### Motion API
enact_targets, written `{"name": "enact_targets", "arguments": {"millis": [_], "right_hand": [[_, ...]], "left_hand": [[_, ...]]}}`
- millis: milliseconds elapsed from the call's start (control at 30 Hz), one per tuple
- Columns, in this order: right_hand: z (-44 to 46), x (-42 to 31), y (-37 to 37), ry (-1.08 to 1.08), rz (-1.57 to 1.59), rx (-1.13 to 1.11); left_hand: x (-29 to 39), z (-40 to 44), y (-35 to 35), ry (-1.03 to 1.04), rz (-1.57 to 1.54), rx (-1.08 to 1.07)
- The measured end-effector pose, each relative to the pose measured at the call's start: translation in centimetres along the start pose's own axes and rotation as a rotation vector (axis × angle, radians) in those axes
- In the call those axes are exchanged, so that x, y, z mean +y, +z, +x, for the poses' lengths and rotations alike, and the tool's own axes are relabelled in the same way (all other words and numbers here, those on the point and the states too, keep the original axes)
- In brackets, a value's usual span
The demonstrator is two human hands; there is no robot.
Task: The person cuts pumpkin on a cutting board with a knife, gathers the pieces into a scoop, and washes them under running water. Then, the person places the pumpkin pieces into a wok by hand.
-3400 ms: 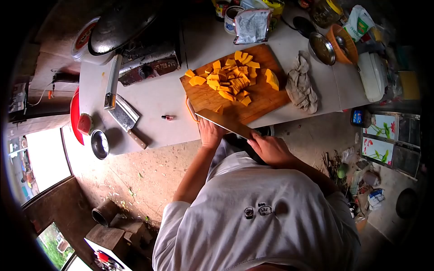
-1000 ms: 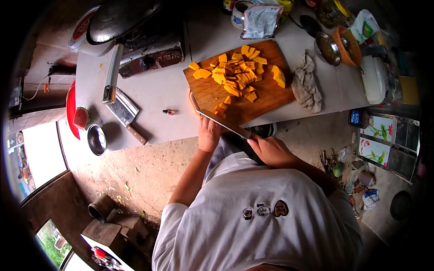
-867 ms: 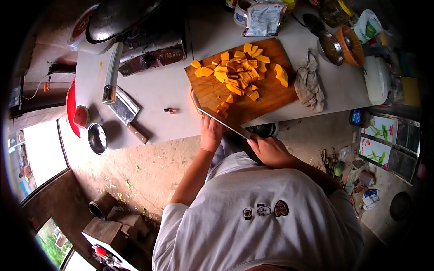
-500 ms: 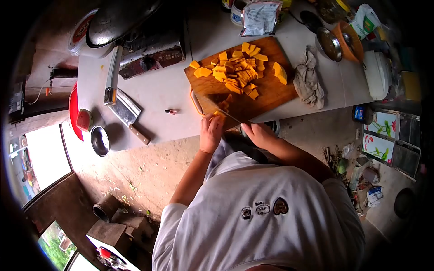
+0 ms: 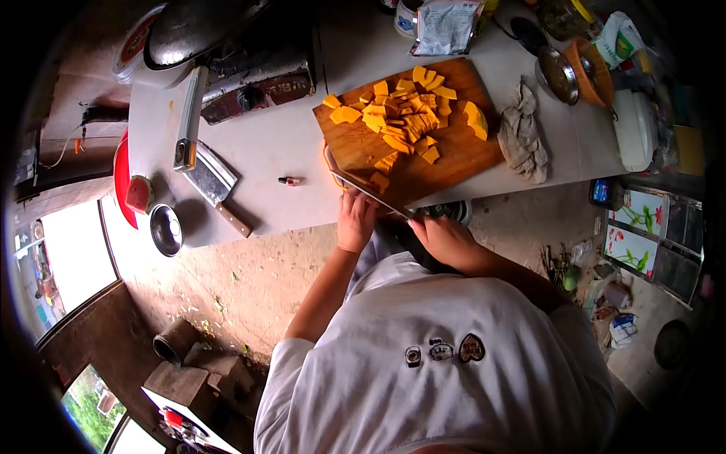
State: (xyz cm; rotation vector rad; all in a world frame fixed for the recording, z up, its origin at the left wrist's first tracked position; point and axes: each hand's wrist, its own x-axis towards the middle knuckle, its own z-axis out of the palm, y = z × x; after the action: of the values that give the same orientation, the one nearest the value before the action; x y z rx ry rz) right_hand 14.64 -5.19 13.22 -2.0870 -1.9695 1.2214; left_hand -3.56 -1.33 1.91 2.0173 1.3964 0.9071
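The right hand [image 5: 445, 239] has its fingers clamped on the knife [image 5: 373, 194] — blade now more edge-on than before — beside the left hand's [image 5: 355, 221] bunched fingers, orange pieces [image 5: 386, 162] just beyond on the cutting board's [image 5: 469, 155] near-left part.

One very wide view looks from the wearer's head, forward and steeply down, its corners rounded off in black. The shirt [image 5: 446, 363] fills the bottom, closest to the lens; both hands [image 5: 355, 219] come mid-frame at arm's reach, with the board [image 5: 439, 170] and table [image 5: 265, 159] beyond. The floor [image 5: 257, 280] shows farther below, seen from above.
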Motion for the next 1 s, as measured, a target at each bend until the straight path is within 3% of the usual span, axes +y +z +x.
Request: {"name": "enact_targets", "arguments": {"millis": [67, 300, 333, 367, 433, 667, 767, 800, 900, 1000], "right_hand": [[2.2, 1.8, 2.5, -0.097, -0.018, 0.144], [2.9, 2.1, 2.1, -0.131, 0.132, 0.140], [2.2, 1.7, 2.1, -0.290, 0.275, 0.352], [1.3, 1.6, 1.4, -0.289, 0.274, 0.352], [-0.7, 0.7, -0.9, -0.153, 0.115, 0.065], [-1.8, -0.8, -1.1, 0.020, -0.014, -0.048], [0.5, -0.9, 0.5, -0.033, -0.054, 0.083], [1.4, -0.1, 1.7, -0.111, 0.071, 0.178], [3.9, 3.1, 3.5, 0.014, 0.090, 0.084], [3.4, 3.9, 3.5, -0.188, 0.282, 0.219]], "left_hand": [[-0.4, -0.3, 0.2, -0.013, -0.017, -0.007], [0.0, -0.6, -0.2, -0.042, -0.003, 0.025], [-0.1, -0.7, -0.1, -0.043, -0.004, 0.025], [-0.3, -0.8, 0.0, -0.067, -0.048, 0.022], [-0.4, -0.9, 0.2, -0.092, -0.098, 0.017], [-0.4, -0.8, -0.1, -0.117, -0.098, -0.020], [-0.6, -0.8, 0.1, -0.088, -0.098, 0.022], [-0.9, -0.9, 0.2, -0.051, -0.074, 0.013], [0.7, -1.1, -0.4, 0.023, -0.078, -0.047], [0.3, -1.7, 0.4, 0.024, -0.073, -0.016]]}}
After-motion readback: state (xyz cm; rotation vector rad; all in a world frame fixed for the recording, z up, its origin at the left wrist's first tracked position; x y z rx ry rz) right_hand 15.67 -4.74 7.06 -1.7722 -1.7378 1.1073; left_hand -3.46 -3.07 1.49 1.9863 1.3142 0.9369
